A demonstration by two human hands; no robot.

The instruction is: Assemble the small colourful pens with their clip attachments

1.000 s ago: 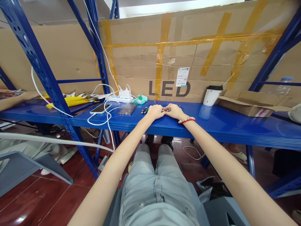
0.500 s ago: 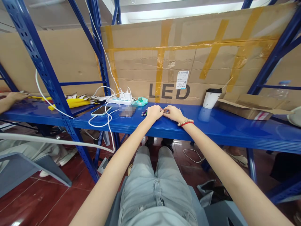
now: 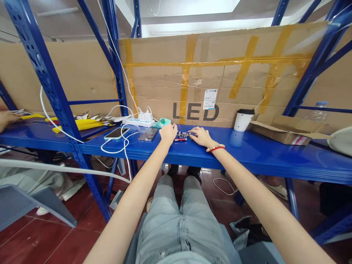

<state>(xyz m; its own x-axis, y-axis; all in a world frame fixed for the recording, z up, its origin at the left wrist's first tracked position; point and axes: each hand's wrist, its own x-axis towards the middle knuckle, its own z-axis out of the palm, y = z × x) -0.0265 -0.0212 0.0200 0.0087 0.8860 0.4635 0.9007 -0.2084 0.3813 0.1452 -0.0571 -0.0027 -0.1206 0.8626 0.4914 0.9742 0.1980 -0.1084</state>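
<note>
My left hand (image 3: 168, 132) is at the table just left of a small group of slim objects, its fingers curled closed. Whatever it may hold is hidden. My right hand (image 3: 202, 136), a beaded and red bracelet on its wrist, rests low on the blue tabletop (image 3: 176, 152) with fingers stretched out. Its fingertips reach the right end of the group. Between the hands lies a short red pen-like stick (image 3: 180, 139) with a silvery part. Behind it are several small dark and metallic pieces (image 3: 183, 134), too small to name.
Left of my hands lie a dark phone (image 3: 151, 134), a light-cased phone (image 3: 117, 133), white cables and a power strip (image 3: 140, 122). A lidded paper cup (image 3: 243, 120) and an open cardboard box (image 3: 283, 132) stand right. Another person's hand (image 3: 9, 119) is far left.
My hands, close together before, have moved apart, the left one going leftward. The red stick and small pieces between them now show. The camera view has tilted up slightly.
</note>
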